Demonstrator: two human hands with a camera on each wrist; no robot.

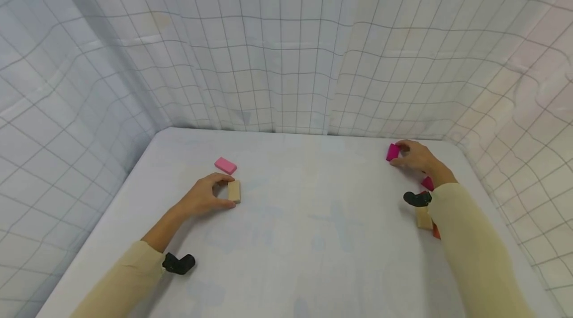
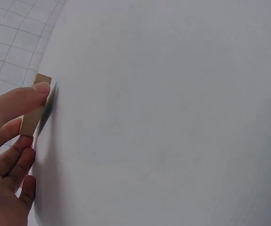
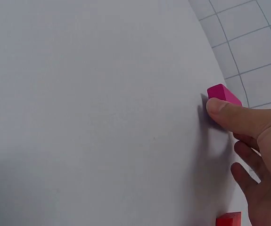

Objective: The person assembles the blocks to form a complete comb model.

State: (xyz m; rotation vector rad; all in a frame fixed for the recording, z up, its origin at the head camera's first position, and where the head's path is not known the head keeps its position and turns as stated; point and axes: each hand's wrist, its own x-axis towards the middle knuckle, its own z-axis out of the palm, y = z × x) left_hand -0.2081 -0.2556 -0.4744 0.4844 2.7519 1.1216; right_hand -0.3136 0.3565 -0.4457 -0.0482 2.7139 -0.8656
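Observation:
My left hand (image 1: 207, 193) pinches a plain wooden block (image 1: 234, 191) between thumb and fingers on the left side of the white table. In the left wrist view the thumb lies across the face of this block (image 2: 31, 120). Just beyond the hand a light pink block (image 1: 226, 165) lies flat. At the far right of the table my right hand (image 1: 416, 155) pinches a magenta block (image 1: 392, 152). The right wrist view shows the thumb against one side of that block (image 3: 223, 94); the fingertips behind it are partly hidden.
Beside the right forearm lie another magenta block (image 1: 428, 183), a wooden block (image 1: 424, 219) and an orange block (image 1: 436, 231), partly covered by the sleeve. A red block (image 3: 228, 220) shows in the right wrist view. Grid-patterned white curtains (image 1: 300, 59) border the table (image 1: 304, 238).

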